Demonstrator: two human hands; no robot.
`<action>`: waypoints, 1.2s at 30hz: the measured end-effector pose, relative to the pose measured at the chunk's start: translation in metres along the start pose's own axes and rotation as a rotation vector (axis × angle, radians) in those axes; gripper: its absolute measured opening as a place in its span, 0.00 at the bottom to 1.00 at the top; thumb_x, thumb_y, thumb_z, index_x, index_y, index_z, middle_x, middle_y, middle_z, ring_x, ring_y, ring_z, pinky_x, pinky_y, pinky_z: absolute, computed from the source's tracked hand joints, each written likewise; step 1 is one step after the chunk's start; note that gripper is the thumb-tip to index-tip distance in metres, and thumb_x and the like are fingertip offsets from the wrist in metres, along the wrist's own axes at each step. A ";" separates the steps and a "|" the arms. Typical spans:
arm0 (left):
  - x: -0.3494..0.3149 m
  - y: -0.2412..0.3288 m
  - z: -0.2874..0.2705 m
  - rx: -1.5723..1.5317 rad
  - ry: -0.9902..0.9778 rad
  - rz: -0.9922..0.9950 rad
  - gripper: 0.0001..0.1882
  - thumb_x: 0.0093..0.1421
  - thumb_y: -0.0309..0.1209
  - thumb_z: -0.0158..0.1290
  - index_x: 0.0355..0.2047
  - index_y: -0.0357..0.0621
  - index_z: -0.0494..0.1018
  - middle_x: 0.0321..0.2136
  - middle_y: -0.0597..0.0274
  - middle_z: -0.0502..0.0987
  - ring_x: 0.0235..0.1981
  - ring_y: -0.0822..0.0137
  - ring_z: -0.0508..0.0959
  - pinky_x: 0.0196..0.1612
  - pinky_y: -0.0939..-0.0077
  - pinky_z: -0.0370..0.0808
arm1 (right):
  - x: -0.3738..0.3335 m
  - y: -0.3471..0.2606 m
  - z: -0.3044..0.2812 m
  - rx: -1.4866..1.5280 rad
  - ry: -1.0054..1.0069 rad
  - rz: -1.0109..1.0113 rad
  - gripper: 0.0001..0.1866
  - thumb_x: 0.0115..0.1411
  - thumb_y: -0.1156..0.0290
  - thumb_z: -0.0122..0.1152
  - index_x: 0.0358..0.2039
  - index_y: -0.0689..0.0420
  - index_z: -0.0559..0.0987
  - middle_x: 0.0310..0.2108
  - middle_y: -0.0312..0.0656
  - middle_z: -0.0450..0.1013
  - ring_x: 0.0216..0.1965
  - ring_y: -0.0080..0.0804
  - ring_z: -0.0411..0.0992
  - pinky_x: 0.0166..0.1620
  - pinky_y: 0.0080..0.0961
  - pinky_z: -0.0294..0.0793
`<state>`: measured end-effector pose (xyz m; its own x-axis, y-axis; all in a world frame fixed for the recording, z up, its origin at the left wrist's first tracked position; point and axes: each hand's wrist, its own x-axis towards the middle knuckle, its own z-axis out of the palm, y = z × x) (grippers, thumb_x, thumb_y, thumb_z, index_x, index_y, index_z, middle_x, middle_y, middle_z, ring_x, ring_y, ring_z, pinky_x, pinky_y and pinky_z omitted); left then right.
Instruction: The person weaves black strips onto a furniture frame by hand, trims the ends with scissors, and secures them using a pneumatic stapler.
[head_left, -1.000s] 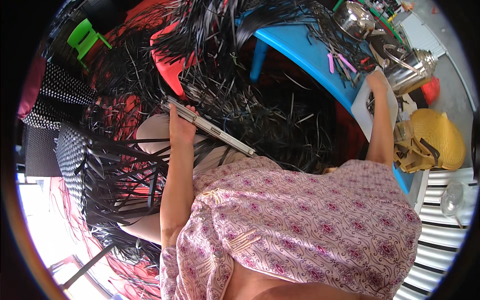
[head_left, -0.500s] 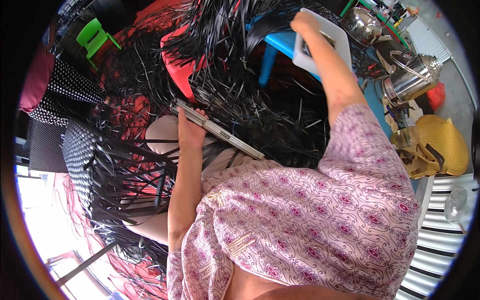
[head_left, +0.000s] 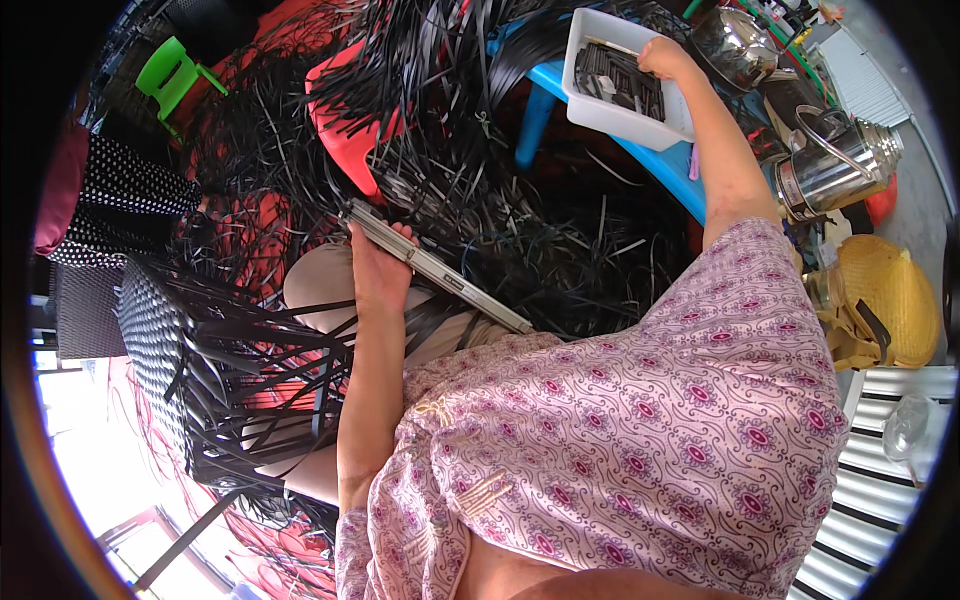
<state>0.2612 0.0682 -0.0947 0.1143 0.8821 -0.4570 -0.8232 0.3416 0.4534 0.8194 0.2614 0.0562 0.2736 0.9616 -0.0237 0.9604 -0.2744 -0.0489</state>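
My left hand (head_left: 383, 272) is wrapped under a long, narrow silver metal bar (head_left: 450, 276) that slants down to the right in front of my lap. My right hand (head_left: 664, 58) is stretched out at the far right part of a white plastic tub (head_left: 640, 126). Its fingers are curled closed, and what they hold cannot be made out. Inside the tub lie several dark flat pieces (head_left: 620, 80). The tub rests on a blue plastic table or stool (head_left: 668, 176). Beside my left forearm is a partly woven black basket (head_left: 160, 350) with loose strip ends.
Heaps of loose black strips (head_left: 500, 215) cover the ground and a red plastic chair (head_left: 345, 135). A silver flask (head_left: 835, 175), a metal kettle (head_left: 738, 48) and a yellow woven hat (head_left: 890, 300) stand at the right. At far left are a person's dotted trousers (head_left: 135, 190) and a green chair (head_left: 170, 80).
My right hand has moved from the tub's left edge to its far right part. The tub has shifted left and its dark contents show. My left hand stays on the metal bar.
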 end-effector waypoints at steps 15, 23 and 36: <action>0.001 -0.001 0.000 -0.038 -0.017 -0.007 0.30 0.66 0.58 0.44 0.47 0.41 0.65 0.41 0.54 0.72 0.44 0.54 0.72 0.52 0.54 0.71 | 0.007 -0.012 0.019 0.148 0.019 0.010 0.10 0.44 0.69 0.72 0.19 0.58 0.78 0.15 0.38 0.71 0.15 0.29 0.68 0.22 0.30 0.68; 0.001 0.001 0.001 -0.048 -0.036 -0.016 0.29 0.66 0.58 0.44 0.47 0.42 0.66 0.40 0.54 0.72 0.44 0.54 0.72 0.52 0.54 0.71 | -0.012 -0.019 0.016 0.527 -0.002 0.194 0.13 0.45 0.71 0.74 0.25 0.59 0.76 0.17 0.34 0.69 0.17 0.26 0.69 0.19 0.24 0.67; -0.005 0.003 0.006 -0.034 -0.042 -0.019 0.31 0.65 0.59 0.45 0.47 0.41 0.66 0.40 0.56 0.72 0.42 0.56 0.74 0.50 0.56 0.73 | -0.008 0.007 0.011 1.028 -0.138 0.316 0.06 0.51 0.67 0.68 0.27 0.53 0.81 0.20 0.31 0.74 0.18 0.19 0.71 0.19 0.14 0.62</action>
<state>0.2615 0.0664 -0.0869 0.1529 0.8887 -0.4324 -0.8388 0.3480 0.4187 0.8232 0.2517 0.0445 0.4308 0.8541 -0.2915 0.3249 -0.4482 -0.8328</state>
